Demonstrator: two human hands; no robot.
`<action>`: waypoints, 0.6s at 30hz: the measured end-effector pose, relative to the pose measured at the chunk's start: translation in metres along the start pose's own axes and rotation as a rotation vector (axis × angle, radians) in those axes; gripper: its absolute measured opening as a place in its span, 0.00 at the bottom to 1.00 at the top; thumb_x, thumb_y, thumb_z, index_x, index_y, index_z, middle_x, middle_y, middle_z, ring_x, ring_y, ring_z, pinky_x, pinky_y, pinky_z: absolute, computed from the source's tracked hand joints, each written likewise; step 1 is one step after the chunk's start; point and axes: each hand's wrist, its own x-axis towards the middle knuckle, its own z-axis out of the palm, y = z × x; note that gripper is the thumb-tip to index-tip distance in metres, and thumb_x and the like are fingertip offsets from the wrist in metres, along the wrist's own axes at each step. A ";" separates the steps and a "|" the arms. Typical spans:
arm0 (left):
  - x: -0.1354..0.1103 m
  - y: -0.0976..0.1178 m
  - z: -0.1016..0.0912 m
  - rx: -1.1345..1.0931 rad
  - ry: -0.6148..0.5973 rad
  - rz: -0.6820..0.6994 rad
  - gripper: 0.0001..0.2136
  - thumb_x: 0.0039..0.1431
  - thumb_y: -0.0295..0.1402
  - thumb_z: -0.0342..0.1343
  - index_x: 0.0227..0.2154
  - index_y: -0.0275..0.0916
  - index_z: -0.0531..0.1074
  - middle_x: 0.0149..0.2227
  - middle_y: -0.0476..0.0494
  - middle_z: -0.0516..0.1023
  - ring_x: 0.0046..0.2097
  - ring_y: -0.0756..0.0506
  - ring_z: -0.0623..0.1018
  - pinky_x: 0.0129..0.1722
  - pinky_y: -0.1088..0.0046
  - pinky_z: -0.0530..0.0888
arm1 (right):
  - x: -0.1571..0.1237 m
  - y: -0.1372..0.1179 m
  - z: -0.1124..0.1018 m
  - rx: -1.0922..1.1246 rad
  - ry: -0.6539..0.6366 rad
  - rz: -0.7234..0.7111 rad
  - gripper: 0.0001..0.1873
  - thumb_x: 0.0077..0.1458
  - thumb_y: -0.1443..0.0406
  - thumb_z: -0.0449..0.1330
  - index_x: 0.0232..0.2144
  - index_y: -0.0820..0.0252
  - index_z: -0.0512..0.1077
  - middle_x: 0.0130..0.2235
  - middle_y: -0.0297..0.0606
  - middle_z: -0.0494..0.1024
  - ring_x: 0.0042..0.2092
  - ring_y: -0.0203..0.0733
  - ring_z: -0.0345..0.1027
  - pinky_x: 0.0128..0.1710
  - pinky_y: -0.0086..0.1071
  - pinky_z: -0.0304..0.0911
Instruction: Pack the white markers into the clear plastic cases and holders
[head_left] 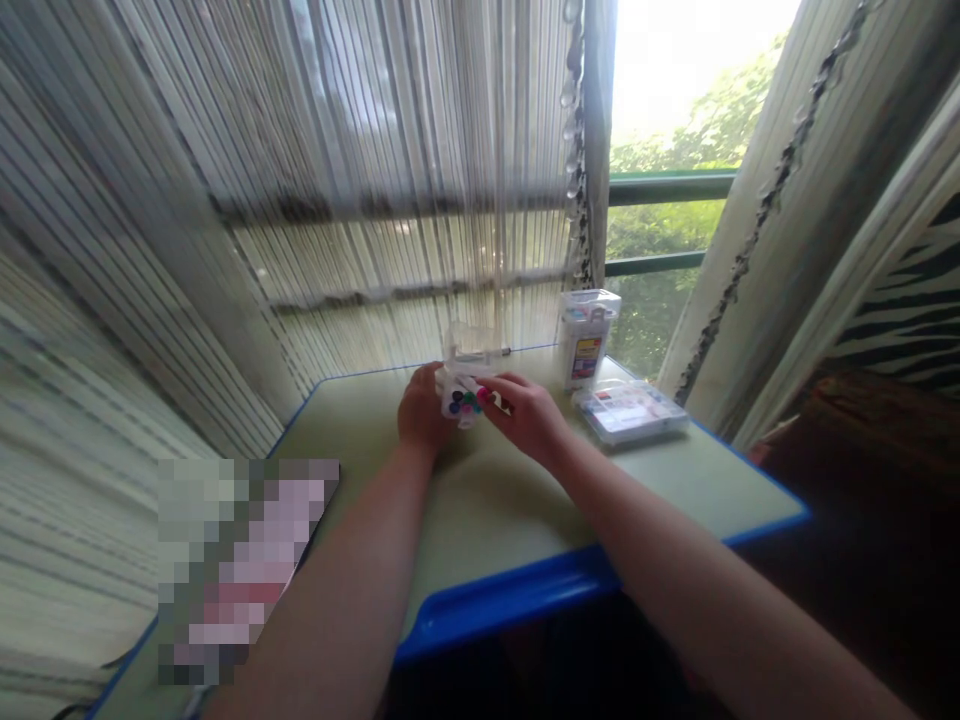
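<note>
My left hand (424, 412) is closed round the left side of a small clear plastic case (466, 424) with its lid (466, 342) swung up. Round coloured ends in black, green, blue and pink face me from inside it, like the caps of markers. At the right side of the case, my right hand (529, 410) pinches a bright pink round end (484, 396). Whether that piece is still seated in the case or partly out, I cannot tell. Behind the hands, a thin dark-tipped stick (504, 352) shows near the table's far edge.
On the pale table (510, 520) with a blue rim, a tall clear container (589, 340) stands at the back right. A flat clear case (634, 412) lies in front of it. A blurred-out pink item (270, 560) lies at left. String curtains (420, 150) hang behind.
</note>
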 end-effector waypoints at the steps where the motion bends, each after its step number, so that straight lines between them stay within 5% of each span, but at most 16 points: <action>1: 0.000 0.000 0.000 0.001 -0.004 0.002 0.19 0.51 0.37 0.58 0.45 0.35 0.65 0.44 0.36 0.73 0.46 0.41 0.74 0.45 0.67 0.72 | 0.000 0.001 0.000 -0.025 0.005 0.000 0.12 0.56 0.63 0.57 0.41 0.55 0.77 0.39 0.41 0.75 0.34 0.38 0.68 0.40 0.32 0.64; 13: -0.002 0.003 -0.003 -0.020 -0.017 -0.006 0.19 0.54 0.35 0.56 0.47 0.31 0.64 0.46 0.34 0.72 0.47 0.41 0.73 0.47 0.65 0.71 | -0.002 0.001 0.001 -0.240 -0.047 0.074 0.14 0.54 0.56 0.61 0.40 0.54 0.77 0.35 0.38 0.74 0.31 0.37 0.66 0.35 0.32 0.61; 18: -0.003 0.005 -0.003 -0.043 -0.044 -0.029 0.21 0.50 0.35 0.59 0.47 0.39 0.63 0.48 0.37 0.72 0.49 0.39 0.73 0.49 0.63 0.71 | -0.004 0.002 0.003 -0.232 -0.021 0.042 0.13 0.55 0.60 0.60 0.42 0.55 0.76 0.34 0.37 0.74 0.31 0.36 0.68 0.33 0.30 0.60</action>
